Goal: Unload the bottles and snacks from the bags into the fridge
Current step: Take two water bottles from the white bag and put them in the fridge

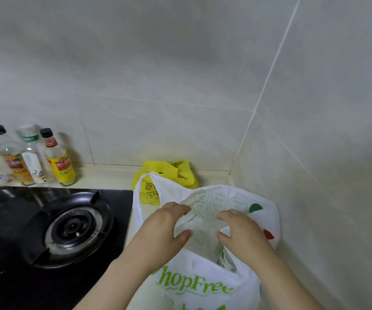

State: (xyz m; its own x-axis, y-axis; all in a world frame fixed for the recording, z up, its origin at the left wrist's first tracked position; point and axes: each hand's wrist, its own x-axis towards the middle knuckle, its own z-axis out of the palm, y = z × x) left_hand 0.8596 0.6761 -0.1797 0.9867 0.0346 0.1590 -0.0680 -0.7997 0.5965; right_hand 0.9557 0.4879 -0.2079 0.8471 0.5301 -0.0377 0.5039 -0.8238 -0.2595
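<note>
Walls (180,63) of pale tile meet in a corner above a table (113,175). A black hob (13,220) fills the table's left side. Just right of it, in the corner, stands the white bag (203,285). It is upright, its long axis vertical, and its mouth faces up and slightly away from the person, with one handle loop raised at the back left. Behind it, against the back wall, sits a smaller yellow bag (171,173), handles up. Sauce bottles (61,162) stand upright well to the left by the wall. The left hand (169,224) and right hand (243,229) are near each other at the white bag's mouth. Each has its fingers curled over and thumb under a fold of film, pinching it. Something green-printed shows dimly inside, but what it is cannot be told. No fridge is in view. The likely risks are that the thin film tears if pulled apart hard, or that the soft bag slumps toward the hob and spills its load.
</note>
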